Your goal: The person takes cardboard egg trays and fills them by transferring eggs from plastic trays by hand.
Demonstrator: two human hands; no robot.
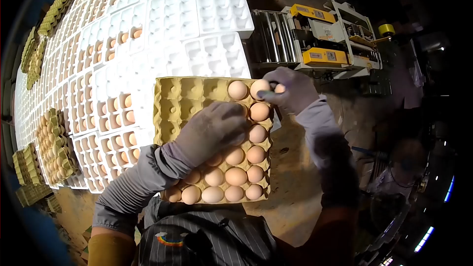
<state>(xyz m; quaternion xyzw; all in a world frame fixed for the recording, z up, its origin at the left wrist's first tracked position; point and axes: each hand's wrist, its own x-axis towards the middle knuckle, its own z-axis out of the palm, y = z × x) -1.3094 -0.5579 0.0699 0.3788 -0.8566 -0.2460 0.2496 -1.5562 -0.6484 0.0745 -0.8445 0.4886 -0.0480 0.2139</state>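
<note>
A yellowish pulp egg tray (192, 87) lies before me, brown eggs (236, 176) filling its near rows and right-hand column. Several cups at its far left hold no egg. My left hand (214, 127) reaches over the middle, fingers curled down on an egg (244, 110) that shows only at its edge; the palm hides the cups below. At the far right corner, my right hand (291, 90) is closed with an egg (280, 88) between thumb and fingers. Its thumb lies beside the corner egg (259, 88). Both hands wear thin, pale gloves.
White foam egg trays (170, 15) spread out ahead and left, some with eggs in their cups. Another pulp tray of eggs (51, 148) rests on them at left, near stacked pulp trays (28, 165). A yellow-and-white machine with rollers (320, 34) stands at far right.
</note>
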